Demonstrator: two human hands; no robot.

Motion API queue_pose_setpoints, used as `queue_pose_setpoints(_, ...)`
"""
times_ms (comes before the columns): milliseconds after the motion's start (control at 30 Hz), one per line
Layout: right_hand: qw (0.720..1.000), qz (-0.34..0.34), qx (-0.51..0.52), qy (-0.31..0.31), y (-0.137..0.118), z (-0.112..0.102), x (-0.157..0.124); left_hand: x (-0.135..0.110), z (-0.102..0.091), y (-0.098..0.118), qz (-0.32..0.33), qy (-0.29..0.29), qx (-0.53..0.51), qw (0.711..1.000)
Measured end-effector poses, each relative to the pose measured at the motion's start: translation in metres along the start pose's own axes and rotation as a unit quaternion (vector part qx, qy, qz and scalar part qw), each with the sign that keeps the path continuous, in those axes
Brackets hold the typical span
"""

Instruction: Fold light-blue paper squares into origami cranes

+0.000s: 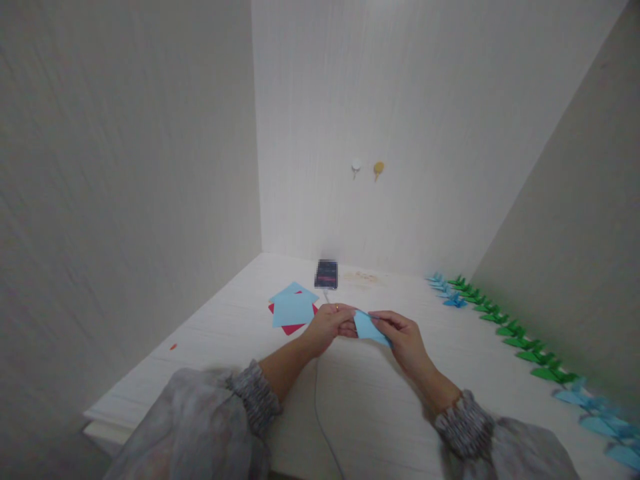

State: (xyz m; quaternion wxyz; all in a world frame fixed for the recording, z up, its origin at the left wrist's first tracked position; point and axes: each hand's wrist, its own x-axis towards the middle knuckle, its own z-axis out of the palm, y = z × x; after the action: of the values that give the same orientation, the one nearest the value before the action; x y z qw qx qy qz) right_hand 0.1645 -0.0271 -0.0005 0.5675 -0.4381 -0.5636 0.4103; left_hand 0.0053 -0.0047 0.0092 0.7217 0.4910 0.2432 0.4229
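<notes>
A light blue folded piece of origami paper (369,328) is held up between my two hands, above the white table. My left hand (331,325) pinches its left edge, thumb on top and fingers curled beneath. On the other side, my right hand (403,333) grips the upper right edge between thumb and fingers. Left of my hands lies a loose stack of square paper sheets (293,311), light blue over red. How the held paper is folded underneath cannot be seen.
Folded green paper cranes (510,329) stand in a row along the right wall, with blue cranes (600,417) nearer me. At the back lies a phone (327,275) with a cable (320,417) running towards me. Two hooks (379,168) are on the back wall. An orange scrap (173,347) lies left.
</notes>
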Motion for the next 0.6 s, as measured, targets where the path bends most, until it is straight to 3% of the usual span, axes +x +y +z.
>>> queue_pose_setpoints(600, 0.996, -0.025, -0.082, -0.034, -0.0048, 0.0003, -0.0014, 0.0033, -0.0031, -0.0041, -0.007, 0.034, 0.022, 0.999)
